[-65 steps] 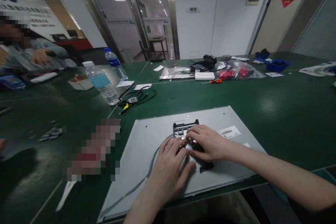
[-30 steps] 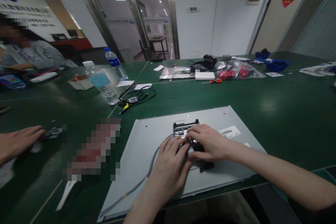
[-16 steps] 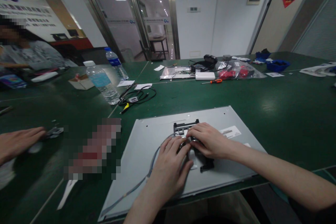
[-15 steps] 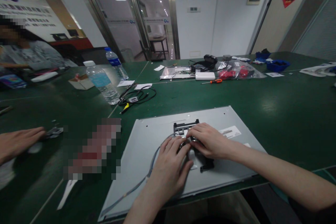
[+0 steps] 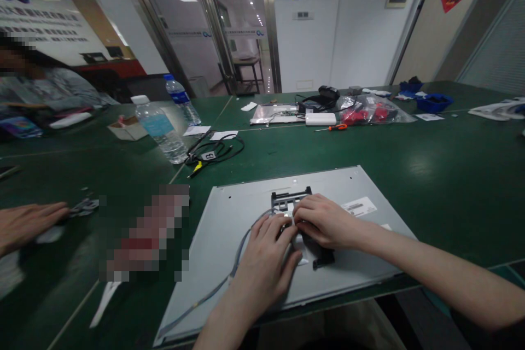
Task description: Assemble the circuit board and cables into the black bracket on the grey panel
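A pale grey flat panel [image 5: 241,202] lies on the green table in front of me. At its middle is a black bracket [image 5: 324,258], partly covered by my hands. My left hand [image 5: 268,251] rests over the bracket's left side, its fingers bent and closed on something too small to make out. From the right, my right hand [image 5: 324,221] meets it, fingertips pinched together over the bracket; what they hold is hidden. A grey cable [image 5: 238,254] runs from the bracket under my left wrist to the panel's near left corner. A white label [image 5: 361,206] sits right of the bracket.
Two water bottles [image 5: 162,131] and black cables [image 5: 217,153] stand or lie beyond the panel. An orange screwdriver [image 5: 337,127] lies near a plastic bag [image 5: 373,109] of red parts. At the left are another person's hand [image 5: 33,224] and a blurred-out item [image 5: 143,229].
My right hand has shifted very slightly at the bracket, its fingertips still close to my left hand's. The other person's hand at the left has moved a little.
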Tool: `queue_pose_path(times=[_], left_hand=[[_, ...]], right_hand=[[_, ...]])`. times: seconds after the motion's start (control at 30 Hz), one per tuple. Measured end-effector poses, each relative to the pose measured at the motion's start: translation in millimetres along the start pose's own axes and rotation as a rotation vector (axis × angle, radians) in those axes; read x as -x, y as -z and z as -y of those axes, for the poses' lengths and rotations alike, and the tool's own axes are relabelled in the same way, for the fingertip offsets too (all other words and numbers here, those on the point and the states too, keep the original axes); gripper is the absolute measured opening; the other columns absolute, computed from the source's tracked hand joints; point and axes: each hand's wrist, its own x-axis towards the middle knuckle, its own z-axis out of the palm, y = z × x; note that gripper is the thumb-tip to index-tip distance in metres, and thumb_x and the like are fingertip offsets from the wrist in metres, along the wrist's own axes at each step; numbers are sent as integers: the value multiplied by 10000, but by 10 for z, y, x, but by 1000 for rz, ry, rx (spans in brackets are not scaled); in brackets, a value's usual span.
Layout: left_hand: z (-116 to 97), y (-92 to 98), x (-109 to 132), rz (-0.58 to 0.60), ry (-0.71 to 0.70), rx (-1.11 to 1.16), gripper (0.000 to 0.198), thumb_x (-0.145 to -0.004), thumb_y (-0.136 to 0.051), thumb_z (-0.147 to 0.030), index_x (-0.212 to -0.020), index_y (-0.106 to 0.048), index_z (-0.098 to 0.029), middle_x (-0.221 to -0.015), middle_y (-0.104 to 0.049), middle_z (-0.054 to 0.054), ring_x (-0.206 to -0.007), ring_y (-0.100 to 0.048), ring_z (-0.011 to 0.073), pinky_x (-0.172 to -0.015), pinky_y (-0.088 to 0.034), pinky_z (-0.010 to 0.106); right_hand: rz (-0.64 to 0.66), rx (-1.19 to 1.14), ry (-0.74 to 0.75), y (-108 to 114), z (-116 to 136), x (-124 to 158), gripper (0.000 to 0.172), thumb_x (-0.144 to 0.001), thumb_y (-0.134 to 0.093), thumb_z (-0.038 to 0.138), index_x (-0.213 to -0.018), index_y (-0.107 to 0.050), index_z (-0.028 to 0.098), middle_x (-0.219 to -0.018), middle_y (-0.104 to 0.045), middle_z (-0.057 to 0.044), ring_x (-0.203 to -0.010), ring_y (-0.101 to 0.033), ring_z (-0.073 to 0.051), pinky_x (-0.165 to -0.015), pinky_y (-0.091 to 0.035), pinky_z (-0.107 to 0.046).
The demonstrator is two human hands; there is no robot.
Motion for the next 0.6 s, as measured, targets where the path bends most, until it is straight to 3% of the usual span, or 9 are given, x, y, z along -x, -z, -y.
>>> queue_pose_path(times=[0.6], left_hand=[[-3, -2, 33, 5, 30, 8, 399, -870, -576, -200, -1262, -505, -208, -1266, -496, 106, -1206, -445, 302, -1049, -382, 557]], right_hand=[[-26, -24, -41, -14, 2, 4, 234, -950, -481, 148, -1098, -662, 141, -1057, -639, -106, -975, -565, -208, -882, -474, -360]])
